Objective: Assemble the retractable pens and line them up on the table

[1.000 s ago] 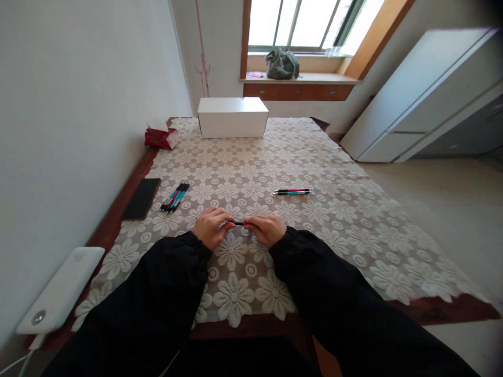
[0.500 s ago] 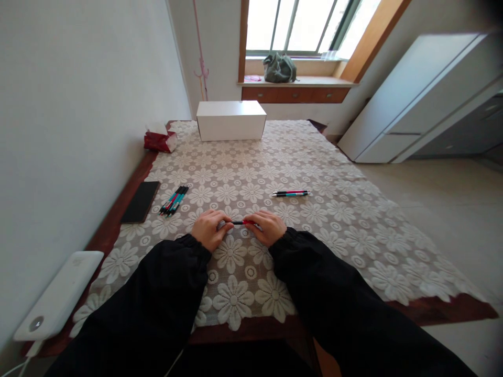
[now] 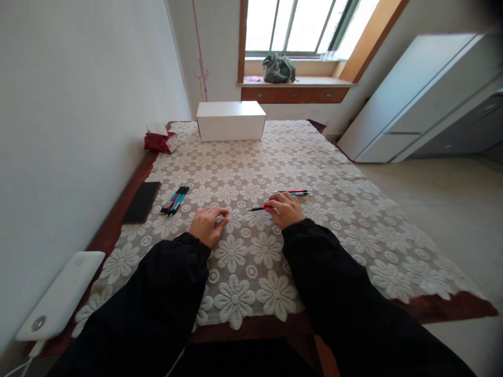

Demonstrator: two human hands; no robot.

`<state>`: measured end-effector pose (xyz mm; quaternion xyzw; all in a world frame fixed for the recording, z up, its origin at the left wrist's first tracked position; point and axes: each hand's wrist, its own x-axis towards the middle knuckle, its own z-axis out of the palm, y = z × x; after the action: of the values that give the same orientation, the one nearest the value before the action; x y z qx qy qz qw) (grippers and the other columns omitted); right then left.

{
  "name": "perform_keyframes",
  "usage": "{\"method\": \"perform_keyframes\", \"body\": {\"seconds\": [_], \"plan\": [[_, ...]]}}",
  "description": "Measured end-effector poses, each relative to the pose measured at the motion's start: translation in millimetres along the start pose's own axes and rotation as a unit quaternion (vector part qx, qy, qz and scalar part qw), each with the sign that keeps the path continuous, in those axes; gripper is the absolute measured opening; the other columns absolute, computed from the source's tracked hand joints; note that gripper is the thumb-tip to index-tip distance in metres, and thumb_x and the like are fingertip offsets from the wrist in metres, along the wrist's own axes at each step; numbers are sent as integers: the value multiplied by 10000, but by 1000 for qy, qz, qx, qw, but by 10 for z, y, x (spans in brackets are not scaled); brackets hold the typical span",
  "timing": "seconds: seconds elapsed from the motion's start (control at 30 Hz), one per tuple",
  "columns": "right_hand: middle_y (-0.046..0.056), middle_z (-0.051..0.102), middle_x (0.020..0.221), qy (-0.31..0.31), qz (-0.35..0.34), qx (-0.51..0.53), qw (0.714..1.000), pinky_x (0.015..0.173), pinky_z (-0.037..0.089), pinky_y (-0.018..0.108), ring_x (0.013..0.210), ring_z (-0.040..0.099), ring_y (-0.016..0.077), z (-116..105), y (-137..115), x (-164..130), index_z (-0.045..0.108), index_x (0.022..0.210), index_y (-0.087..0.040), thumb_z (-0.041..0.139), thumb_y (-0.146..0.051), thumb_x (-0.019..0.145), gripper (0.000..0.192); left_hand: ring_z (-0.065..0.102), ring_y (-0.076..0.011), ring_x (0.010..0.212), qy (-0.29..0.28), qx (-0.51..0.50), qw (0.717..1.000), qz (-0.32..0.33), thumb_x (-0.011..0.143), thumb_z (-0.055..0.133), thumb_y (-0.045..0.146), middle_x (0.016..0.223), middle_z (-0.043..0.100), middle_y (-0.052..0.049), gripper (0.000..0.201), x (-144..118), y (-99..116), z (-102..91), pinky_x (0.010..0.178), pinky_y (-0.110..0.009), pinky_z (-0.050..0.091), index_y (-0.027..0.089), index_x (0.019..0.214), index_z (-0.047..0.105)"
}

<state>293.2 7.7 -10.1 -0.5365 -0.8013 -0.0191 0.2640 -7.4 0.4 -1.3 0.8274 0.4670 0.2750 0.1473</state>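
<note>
My right hand (image 3: 285, 209) is closed on a black and red pen (image 3: 258, 209), whose black end sticks out to the left. Just beyond the fingers lie pens (image 3: 299, 193) with pink and teal barrels, side by side and partly covered by that hand. My left hand (image 3: 208, 225) rests over the cloth with thumb and fingertips apart, holding nothing. To its left is a bunch of several teal, black and pink pens (image 3: 175, 201), lying slanted on the tablecloth.
A lace tablecloth (image 3: 251, 167) covers the dark wood table. At the far end stands a white box (image 3: 231, 125). Along the left edge are a red packet (image 3: 160, 142), a dark flat pad (image 3: 141, 202) and a white power bank (image 3: 61, 296) with a cable.
My left hand has let go of the pen, its fingers parting. My right hand has carried the pen to the right and away from me, up to the pens lying there.
</note>
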Motion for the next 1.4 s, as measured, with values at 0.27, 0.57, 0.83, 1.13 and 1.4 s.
{"method": "perform_keyframes", "body": {"seconds": [0.27,0.57,0.83,1.13,1.4], "plan": [[70,677,1065,3,120,-114,986,874,359,407,1019,520,261,-221,483,-67,803,871,-275,646,-299,929,169,633,-304,1077,32,89,995,-41,899,628,318,1062,751,-82,156,93,-177,-175,952,-458,458,222,987,713],[89,669,1030,-39,171,-150,973,827,379,405,1010,546,281,-283,558,-62,770,928,-241,628,-317,929,161,548,-404,1185,75,226,956,-171,853,655,374,1235,676,-137,346,143,-554,-485,933,-524,446,204,1155,677],[91,684,993,-35,219,-159,962,765,396,361,948,609,260,-239,676,-76,706,922,-206,576,-271,933,145,572,-363,1148,52,228,955,-180,869,600,253,1180,677,-127,252,139,-684,-506,894,-461,467,212,1101,688],[93,690,1010,3,191,-104,976,764,430,333,924,621,255,-178,582,-54,689,964,-205,584,-285,916,141,637,-282,1091,58,196,959,-199,858,565,150,1210,679,-80,273,165,-631,-518,992,-463,406,228,1093,681],[75,700,891,72,68,-50,994,838,432,354,912,624,246,-157,424,-14,689,901,-208,555,-327,942,184,667,-245,955,112,140,972,-153,799,526,64,1129,692,-97,316,172,-631,-476,900,-401,483,179,1046,687]]}}
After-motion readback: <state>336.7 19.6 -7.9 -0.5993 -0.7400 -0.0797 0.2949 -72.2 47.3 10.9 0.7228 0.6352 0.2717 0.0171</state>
